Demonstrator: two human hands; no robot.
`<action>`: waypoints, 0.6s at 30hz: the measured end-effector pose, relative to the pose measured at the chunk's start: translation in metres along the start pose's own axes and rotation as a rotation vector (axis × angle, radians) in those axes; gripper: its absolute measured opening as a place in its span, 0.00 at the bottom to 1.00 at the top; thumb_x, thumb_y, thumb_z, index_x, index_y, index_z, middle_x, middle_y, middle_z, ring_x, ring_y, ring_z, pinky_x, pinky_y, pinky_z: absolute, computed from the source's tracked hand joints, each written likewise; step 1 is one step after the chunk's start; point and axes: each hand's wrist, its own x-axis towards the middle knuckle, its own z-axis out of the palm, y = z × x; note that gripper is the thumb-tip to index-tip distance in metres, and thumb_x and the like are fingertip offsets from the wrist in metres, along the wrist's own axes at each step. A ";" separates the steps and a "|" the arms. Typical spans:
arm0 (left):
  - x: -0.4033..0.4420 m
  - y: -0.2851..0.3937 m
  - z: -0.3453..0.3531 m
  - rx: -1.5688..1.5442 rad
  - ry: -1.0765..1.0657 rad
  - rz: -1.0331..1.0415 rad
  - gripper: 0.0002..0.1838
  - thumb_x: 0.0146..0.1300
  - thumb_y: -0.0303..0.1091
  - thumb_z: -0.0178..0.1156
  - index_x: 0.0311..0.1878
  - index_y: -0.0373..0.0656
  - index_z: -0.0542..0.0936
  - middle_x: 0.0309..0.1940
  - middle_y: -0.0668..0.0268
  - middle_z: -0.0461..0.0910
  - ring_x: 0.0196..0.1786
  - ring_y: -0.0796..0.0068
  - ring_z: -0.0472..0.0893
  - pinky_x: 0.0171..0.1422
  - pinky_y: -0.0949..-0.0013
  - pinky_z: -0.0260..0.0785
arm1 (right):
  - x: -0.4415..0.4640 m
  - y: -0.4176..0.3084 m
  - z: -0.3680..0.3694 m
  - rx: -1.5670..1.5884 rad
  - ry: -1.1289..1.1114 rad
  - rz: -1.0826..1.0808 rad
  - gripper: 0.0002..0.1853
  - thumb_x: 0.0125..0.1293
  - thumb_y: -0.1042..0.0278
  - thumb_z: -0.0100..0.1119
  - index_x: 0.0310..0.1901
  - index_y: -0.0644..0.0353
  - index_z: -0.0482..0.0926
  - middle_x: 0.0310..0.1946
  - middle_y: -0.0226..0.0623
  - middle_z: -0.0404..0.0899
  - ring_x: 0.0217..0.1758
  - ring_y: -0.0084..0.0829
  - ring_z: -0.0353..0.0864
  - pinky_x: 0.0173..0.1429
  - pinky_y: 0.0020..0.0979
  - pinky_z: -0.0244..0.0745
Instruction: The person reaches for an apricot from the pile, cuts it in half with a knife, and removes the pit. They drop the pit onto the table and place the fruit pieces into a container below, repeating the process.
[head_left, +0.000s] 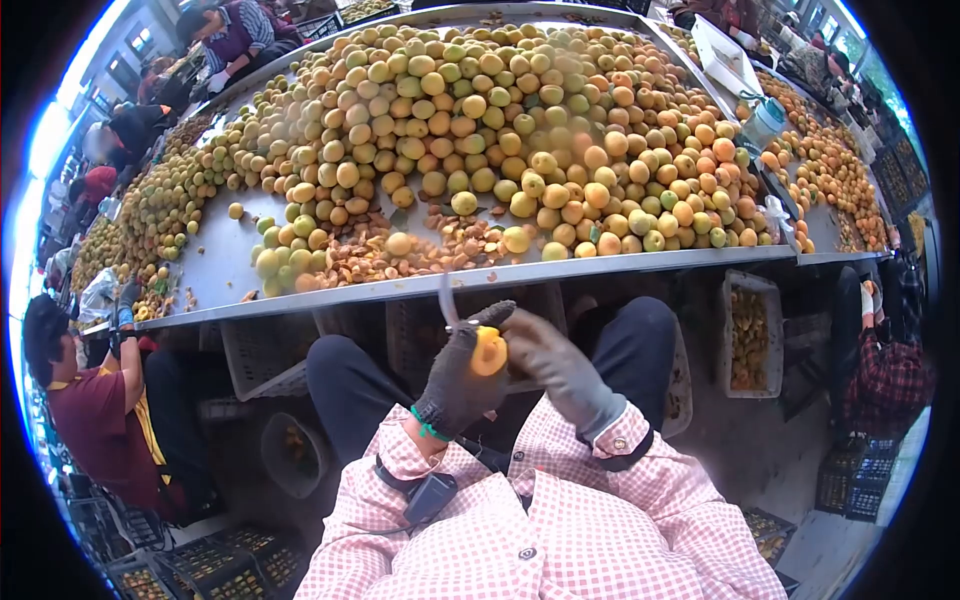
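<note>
My left hand [452,380], in a dark glove with a green cuff edge, is closed around a cut apricot [489,352] with its orange flesh showing. A knife blade [447,300] sticks up from the top of this hand; its handle is mostly hidden by the fingers. Right beside the fruit is my right hand [568,372], in a grey glove. Motion smears its fingers, so what they hold, if anything, does not show. Just beyond, on the metal table [400,308], lie a pile of apricot pieces [375,258] and a big heap of whole apricots [440,120].
White crates [262,355] stand under the table edge, and one crate [752,335] at the right holds fruit pieces. A white bucket [293,455] is on the floor at left. Co-workers sit at left [100,420] and right [885,385]. A jug [762,122] stands on the table.
</note>
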 end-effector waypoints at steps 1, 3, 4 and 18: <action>0.004 -0.006 0.001 0.228 0.001 0.370 0.20 0.68 0.31 0.51 0.63 0.39 0.67 0.48 0.63 0.75 0.46 0.71 0.77 0.52 0.72 0.70 | -0.002 0.003 0.004 -0.020 -0.127 0.035 0.19 0.72 0.64 0.51 0.61 0.59 0.68 0.45 0.27 0.75 0.45 0.16 0.73 0.53 0.19 0.69; 0.006 -0.006 0.003 -0.013 -0.086 0.375 0.21 0.65 0.24 0.55 0.61 0.39 0.69 0.55 0.64 0.75 0.49 0.78 0.76 0.53 0.74 0.69 | -0.010 -0.002 0.031 -0.126 0.071 -0.137 0.15 0.66 0.74 0.57 0.54 0.60 0.70 0.43 0.28 0.74 0.43 0.15 0.73 0.48 0.15 0.68; 0.007 -0.009 0.000 -0.013 -0.086 0.375 0.21 0.65 0.24 0.55 0.61 0.39 0.69 0.55 0.64 0.75 0.49 0.78 0.76 0.53 0.74 0.69 | -0.012 0.003 0.029 -0.180 0.164 -0.216 0.14 0.64 0.78 0.58 0.51 0.61 0.70 0.42 0.27 0.74 0.43 0.15 0.72 0.47 0.14 0.68; 0.003 -0.002 0.001 -0.801 -0.347 0.151 0.17 0.65 0.36 0.59 0.54 0.38 0.73 0.15 0.70 0.61 0.13 0.76 0.64 0.15 0.71 0.56 | -0.049 0.013 0.025 0.355 -0.148 0.492 0.19 0.67 0.59 0.54 0.54 0.62 0.70 0.44 0.38 0.76 0.37 0.27 0.79 0.31 0.20 0.72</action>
